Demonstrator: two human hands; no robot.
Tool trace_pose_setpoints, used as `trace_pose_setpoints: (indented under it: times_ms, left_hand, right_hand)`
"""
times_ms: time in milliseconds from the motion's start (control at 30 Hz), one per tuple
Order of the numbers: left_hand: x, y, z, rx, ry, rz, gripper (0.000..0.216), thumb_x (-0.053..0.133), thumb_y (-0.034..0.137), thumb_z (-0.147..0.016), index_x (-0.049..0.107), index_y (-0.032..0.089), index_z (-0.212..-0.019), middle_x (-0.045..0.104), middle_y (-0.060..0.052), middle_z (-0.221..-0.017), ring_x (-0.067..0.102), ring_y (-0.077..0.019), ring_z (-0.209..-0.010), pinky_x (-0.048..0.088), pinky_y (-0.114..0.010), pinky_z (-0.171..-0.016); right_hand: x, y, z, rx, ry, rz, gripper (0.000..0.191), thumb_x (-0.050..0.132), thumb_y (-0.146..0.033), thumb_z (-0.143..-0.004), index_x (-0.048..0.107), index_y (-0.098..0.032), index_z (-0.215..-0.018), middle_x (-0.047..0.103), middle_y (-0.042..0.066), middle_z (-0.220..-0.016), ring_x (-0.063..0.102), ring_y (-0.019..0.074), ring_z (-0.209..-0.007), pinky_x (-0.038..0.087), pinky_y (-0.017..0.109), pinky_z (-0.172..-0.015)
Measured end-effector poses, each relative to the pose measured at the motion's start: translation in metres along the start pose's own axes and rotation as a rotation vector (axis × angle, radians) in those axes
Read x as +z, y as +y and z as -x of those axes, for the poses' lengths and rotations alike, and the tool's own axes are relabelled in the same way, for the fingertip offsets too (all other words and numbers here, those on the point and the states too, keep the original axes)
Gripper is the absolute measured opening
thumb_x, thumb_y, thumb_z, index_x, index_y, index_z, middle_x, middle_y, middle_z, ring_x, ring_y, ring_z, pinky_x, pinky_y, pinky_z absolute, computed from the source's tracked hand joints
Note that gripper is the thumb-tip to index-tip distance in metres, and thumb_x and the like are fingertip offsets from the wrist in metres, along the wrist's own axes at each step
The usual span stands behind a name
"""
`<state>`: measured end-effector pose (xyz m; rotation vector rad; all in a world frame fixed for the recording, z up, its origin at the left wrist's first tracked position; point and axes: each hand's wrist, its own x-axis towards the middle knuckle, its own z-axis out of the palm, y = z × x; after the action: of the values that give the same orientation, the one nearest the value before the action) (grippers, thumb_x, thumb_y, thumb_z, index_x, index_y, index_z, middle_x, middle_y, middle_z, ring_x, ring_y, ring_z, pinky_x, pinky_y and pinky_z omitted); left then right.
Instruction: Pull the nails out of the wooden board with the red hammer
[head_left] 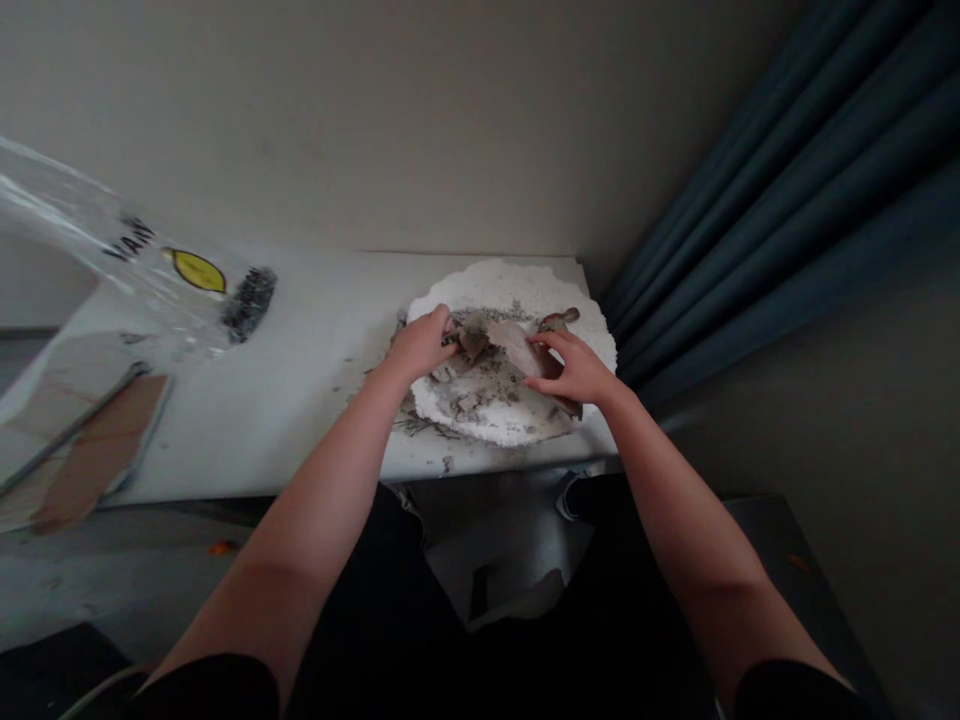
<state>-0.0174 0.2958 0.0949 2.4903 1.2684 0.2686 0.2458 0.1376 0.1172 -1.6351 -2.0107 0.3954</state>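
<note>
A ragged white foam slab (517, 285) lies on the white table (300, 390) near its right end, smeared with grey dust and dark scraps. On the slab rests a pale brownish lump (510, 345). My left hand (421, 342) is closed around a small dark tool whose tip touches the lump. My right hand (574, 368) presses down on the lump's right side with its fingers curled over it. A brown piece (561, 320) sticks out just beyond my right hand.
A clear plastic bag (142, 270) with a yellow label lies at the table's left. Brown flat boards (97, 450) sit at the left edge. Blue curtains (787, 220) hang at the right. A grey torn sheet (502, 560) hangs below the table edge.
</note>
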Motion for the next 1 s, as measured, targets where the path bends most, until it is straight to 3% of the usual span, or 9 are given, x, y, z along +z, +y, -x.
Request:
trace_pose_setpoints:
  times_ms: [200,400,567,667,767,833,900,1000]
  left_hand:
    - [0.017,0.001,-0.038,-0.008,0.139,0.201,0.032,0.055,0.008,-0.077,0.053,0.019,-0.107,0.071,-0.010,-0.105,0.067,-0.0262,-0.101,0.049,-0.036,-0.089]
    - [0.029,0.000,-0.084,0.032,0.204,0.323,0.032,0.058,0.013,-0.081,0.054,0.018,-0.112,0.070,-0.009,-0.103,0.067,-0.0228,-0.094,0.050,-0.036,-0.088]
    - [0.015,0.012,-0.106,0.071,0.284,0.255,0.031,0.064,0.019,-0.082,0.057,0.017,-0.113,0.069,-0.010,-0.105,0.064,-0.0258,-0.103,0.049,-0.040,-0.094]
    - [0.005,0.031,-0.082,0.064,0.344,0.180,0.029,0.068,0.026,-0.085,0.058,0.017,-0.110,0.067,-0.011,-0.107,0.062,-0.0281,-0.108,0.048,-0.041,-0.096]
    - [0.012,0.057,-0.026,0.072,0.278,0.151,0.023,0.059,0.035,-0.095,0.059,0.017,-0.109,0.067,-0.011,-0.101,0.065,-0.0277,-0.101,0.050,-0.040,-0.090]
    - [0.026,0.072,0.015,0.193,0.142,0.143,0.027,0.056,0.041,-0.098,0.059,0.017,-0.111,0.069,-0.011,-0.102,0.067,-0.0279,-0.100,0.052,-0.040,-0.088]
    - [0.044,0.082,0.047,0.410,0.005,0.124,0.032,0.057,0.043,-0.099,0.058,0.019,-0.119,0.069,-0.014,-0.121,0.066,-0.0285,-0.114,0.052,-0.042,-0.097]
    - [0.065,0.087,0.069,0.512,-0.011,0.065,0.032,0.056,0.037,-0.101,0.056,0.017,-0.126,0.060,-0.017,-0.145,0.052,-0.0291,-0.142,0.045,-0.046,-0.113]
  right_hand:
    - [0.003,-0.002,0.001,-0.030,-0.047,0.079,0.072,0.079,-0.061,-0.078,0.066,-0.018,-0.134,0.066,0.015,-0.115,0.060,0.0364,-0.112,0.047,0.052,-0.102]
    - [0.004,-0.004,0.000,-0.018,-0.023,0.056,0.071,0.081,-0.061,-0.076,0.066,-0.021,-0.132,0.066,0.014,-0.115,0.060,0.0372,-0.113,0.046,0.056,-0.103]
    - [-0.002,0.003,-0.003,0.012,0.114,-0.084,0.066,0.079,-0.062,-0.077,0.066,-0.024,-0.129,0.067,0.013,-0.123,0.063,0.0342,-0.111,0.050,0.051,-0.100]
    - [-0.009,0.013,-0.003,0.079,0.257,-0.188,0.061,0.075,-0.065,-0.079,0.067,-0.024,-0.123,0.069,0.010,-0.110,0.065,0.0301,-0.101,0.052,0.048,-0.095]
    - [-0.014,0.023,-0.003,0.180,0.385,-0.263,0.058,0.071,-0.067,-0.082,0.067,-0.025,-0.121,0.069,0.007,-0.102,0.066,0.0279,-0.098,0.052,0.047,-0.093]
    - [-0.014,0.027,-0.003,0.217,0.432,-0.288,0.057,0.070,-0.068,-0.083,0.067,-0.025,-0.120,0.069,0.006,-0.102,0.065,0.0269,-0.097,0.053,0.046,-0.092]
    - [-0.014,0.027,-0.002,0.221,0.446,-0.283,0.057,0.070,-0.068,-0.082,0.067,-0.025,-0.120,0.069,0.006,-0.101,0.065,0.0267,-0.096,0.053,0.046,-0.091]
    - [-0.012,0.021,-0.001,0.186,0.425,-0.248,0.058,0.072,-0.067,-0.080,0.067,-0.025,-0.119,0.069,0.006,-0.101,0.065,0.0273,-0.096,0.052,0.046,-0.092]
